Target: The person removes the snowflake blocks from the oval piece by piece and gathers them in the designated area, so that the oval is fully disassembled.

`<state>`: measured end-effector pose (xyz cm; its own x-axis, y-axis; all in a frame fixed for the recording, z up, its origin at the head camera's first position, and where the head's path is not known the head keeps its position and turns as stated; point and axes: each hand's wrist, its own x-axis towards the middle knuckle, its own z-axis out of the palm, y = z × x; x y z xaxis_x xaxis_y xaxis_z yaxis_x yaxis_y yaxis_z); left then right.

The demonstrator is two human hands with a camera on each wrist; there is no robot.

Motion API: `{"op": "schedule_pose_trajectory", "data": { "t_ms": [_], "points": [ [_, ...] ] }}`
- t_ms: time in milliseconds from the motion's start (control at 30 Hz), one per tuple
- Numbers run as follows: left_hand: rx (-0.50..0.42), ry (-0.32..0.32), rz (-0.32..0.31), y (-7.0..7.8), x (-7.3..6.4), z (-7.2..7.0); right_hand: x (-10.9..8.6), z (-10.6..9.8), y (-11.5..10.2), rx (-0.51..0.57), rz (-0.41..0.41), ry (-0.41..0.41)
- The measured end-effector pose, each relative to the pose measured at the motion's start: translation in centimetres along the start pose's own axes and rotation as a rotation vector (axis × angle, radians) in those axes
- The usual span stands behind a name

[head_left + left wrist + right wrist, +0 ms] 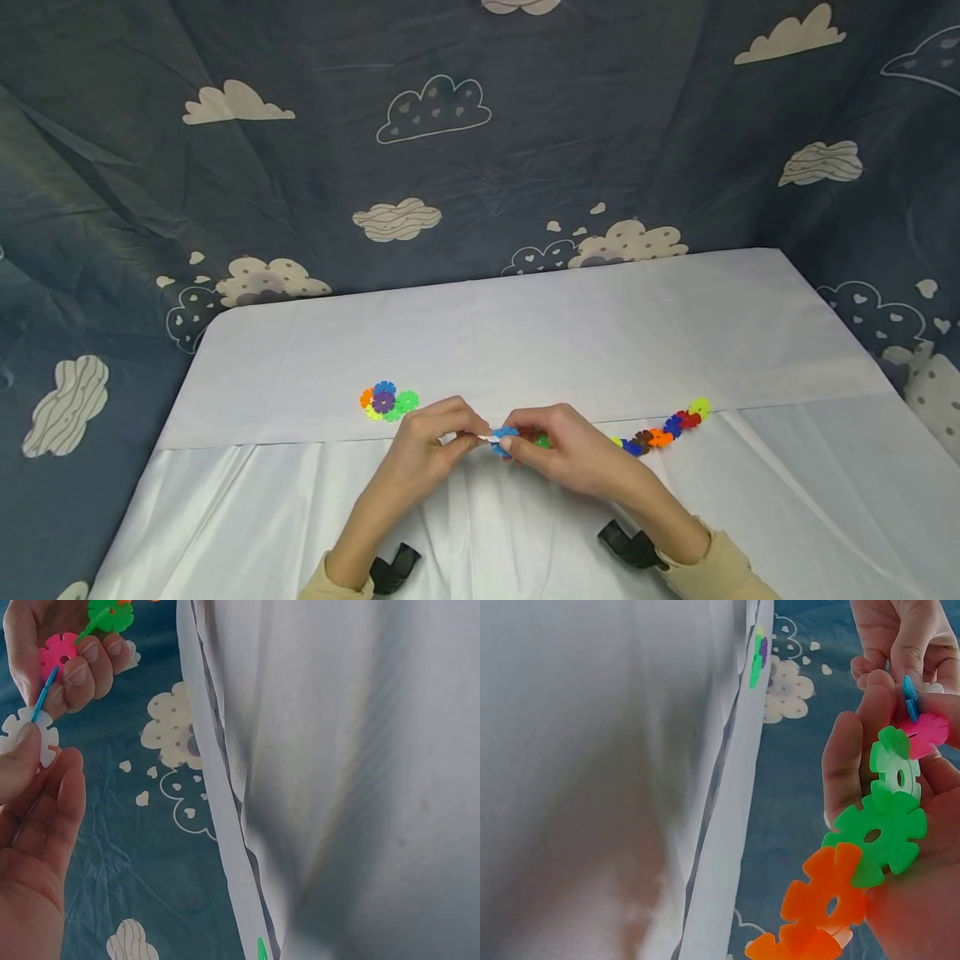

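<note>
No text, label, brand or number can be read in any of the three views. The dark backdrop [600, 125] bears printed pictures alone (clouds [795, 35] and small hearts [597, 207], not letters), and no writing shows on the flower-shaped discs [891, 838], white cloth [525, 350] or black straps [628, 547].

On the table [510, 342], a pile of discs [384, 402] is placed behind and left of the left hand [427, 442]. Rightward past the right hand [573, 450], a chain [660, 437] is laid. Behind the table, a curtain [570, 158] is hung.
</note>
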<state>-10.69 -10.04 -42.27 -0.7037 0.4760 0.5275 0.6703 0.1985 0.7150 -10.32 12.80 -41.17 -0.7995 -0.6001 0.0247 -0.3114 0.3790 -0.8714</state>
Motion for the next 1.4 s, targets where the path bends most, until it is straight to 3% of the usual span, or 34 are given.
{"op": "schedule_pose_trajectory", "data": {
  "t_ms": [567, 800, 933, 1167, 1400],
  "points": [
    [0.014, 0.027, 0.047, 0.1, 0.2, -0.1, -0.1, 0.2, -0.1, -0.018, -0.017, 0.052],
    [0.021, 0.034, 0.024, 0.0, 0.3, -0.2, -0.1, 0.3, -0.3, -0.003, -0.002, 0.063],
    [0.035, 0.028, -0.049, 0.0, 0.2, -0.2, 0.0, 0.3, -0.2, -0.011, 0.001, 0.071],
    [0.113, 0.056, -0.329, -0.1, 0.1, -0.8, 0.0, 0.4, -0.2, -0.045, 0.029, 0.086],
    [0.15, 0.121, -0.527, -1.1, -0.1, -2.4, 0.0, 0.3, -0.2, -0.077, 0.052, 0.088]
  ]
}}
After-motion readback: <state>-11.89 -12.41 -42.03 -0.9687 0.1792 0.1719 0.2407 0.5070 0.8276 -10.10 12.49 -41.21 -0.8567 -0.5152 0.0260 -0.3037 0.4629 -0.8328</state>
